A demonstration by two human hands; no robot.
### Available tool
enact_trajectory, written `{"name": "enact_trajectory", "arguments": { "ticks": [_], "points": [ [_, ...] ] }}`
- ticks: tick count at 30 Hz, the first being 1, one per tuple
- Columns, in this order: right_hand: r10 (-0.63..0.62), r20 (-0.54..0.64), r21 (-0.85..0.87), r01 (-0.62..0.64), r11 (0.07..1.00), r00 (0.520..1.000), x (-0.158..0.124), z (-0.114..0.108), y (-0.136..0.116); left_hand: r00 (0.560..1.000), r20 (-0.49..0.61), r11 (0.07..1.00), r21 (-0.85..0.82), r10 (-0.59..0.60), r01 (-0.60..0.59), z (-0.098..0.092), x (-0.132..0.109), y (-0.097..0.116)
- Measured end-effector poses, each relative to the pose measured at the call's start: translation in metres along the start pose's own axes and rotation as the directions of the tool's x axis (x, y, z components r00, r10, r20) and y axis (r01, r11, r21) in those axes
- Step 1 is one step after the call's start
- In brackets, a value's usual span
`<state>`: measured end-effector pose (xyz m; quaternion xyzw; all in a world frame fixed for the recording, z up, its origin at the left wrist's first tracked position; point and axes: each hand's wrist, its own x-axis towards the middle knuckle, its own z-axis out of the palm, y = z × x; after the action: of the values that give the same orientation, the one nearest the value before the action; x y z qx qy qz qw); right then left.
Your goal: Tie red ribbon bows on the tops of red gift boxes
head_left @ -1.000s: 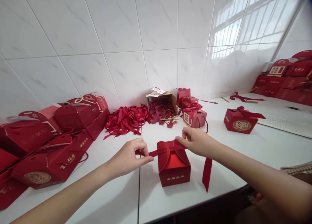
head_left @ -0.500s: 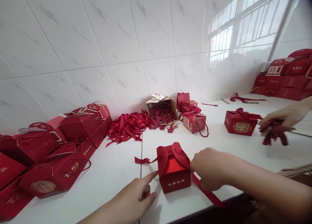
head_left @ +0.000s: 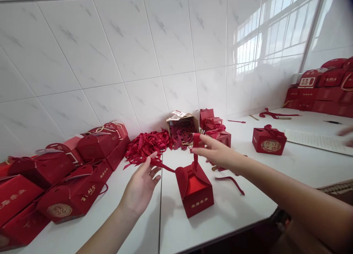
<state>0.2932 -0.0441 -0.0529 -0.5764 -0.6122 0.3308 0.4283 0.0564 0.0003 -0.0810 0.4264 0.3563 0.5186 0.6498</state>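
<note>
A red gift box [head_left: 199,201] with gold characters stands slightly turned on the white table, its rounded flaps folded together at the top. Red ribbon [head_left: 195,159] runs out from the flaps on both sides. My right hand [head_left: 217,151] grips one ribbon length and draws it upward above the box. The other length stretches left to my left hand [head_left: 140,189], where it lies between the fingers; these are partly spread. Neither hand touches the box walls.
Red boxes [head_left: 74,195] are stacked at left. Behind lie loose ribbons [head_left: 147,145] and a carton [head_left: 196,125] of darker strips. A tied box [head_left: 269,140] stands right, near a printed sheet [head_left: 314,141] and another person's hand [head_left: 346,134]. A ribbon strip [head_left: 233,182] lies nearby.
My left hand has left the box's side and taken a ribbon length. My right hand has risen with the other length. The other person's hand has withdrawn rightward, without the dark strips.
</note>
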Motion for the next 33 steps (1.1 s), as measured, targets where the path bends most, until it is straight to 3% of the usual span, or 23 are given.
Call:
{"name": "enact_trajectory", "arguments": {
  "ticks": [3, 5, 12, 18, 22, 30, 33],
  "points": [
    [-0.022, -0.092, 0.261, 0.045, 0.964, 0.996, 0.003, -0.002, -0.011, 0.999, 0.011, 0.999, -0.031, 0.041, -0.041, 0.006, 0.002, 0.014],
    [-0.058, -0.137, 0.343, 0.102, 0.934, 0.989, 0.004, -0.004, -0.014, 0.995, 0.035, 0.995, -0.016, 0.095, -0.094, 0.011, 0.001, 0.024],
    [-0.185, -0.207, 0.334, 0.248, 0.910, 0.961, 0.006, -0.004, -0.020, 0.942, 0.215, 0.946, 0.139, 0.259, -0.292, 0.035, 0.004, 0.051],
    [-0.229, -0.216, 0.356, 0.295, 0.887, 0.949, 0.002, -0.003, -0.029, 0.927, 0.200, 0.883, 0.295, 0.317, -0.365, 0.054, -0.001, 0.067],
    [-0.298, -0.240, 0.429, 0.377, 0.821, 0.924, 0.003, -0.004, -0.034, 0.915, 0.274, 0.872, 0.315, 0.295, -0.375, 0.063, -0.010, 0.075],
    [-0.270, -0.153, 0.620, 0.305, 0.723, 0.951, 0.002, -0.001, -0.047, 0.863, 0.411, 0.904, 0.173, 0.294, -0.391, 0.071, -0.014, 0.077],
    [-0.216, -0.139, 0.632, 0.254, 0.732, 0.967, 0.001, 0.000, -0.052, 0.855, 0.421, 0.894, 0.185, 0.303, -0.408, 0.075, -0.015, 0.074]
  ]
}}
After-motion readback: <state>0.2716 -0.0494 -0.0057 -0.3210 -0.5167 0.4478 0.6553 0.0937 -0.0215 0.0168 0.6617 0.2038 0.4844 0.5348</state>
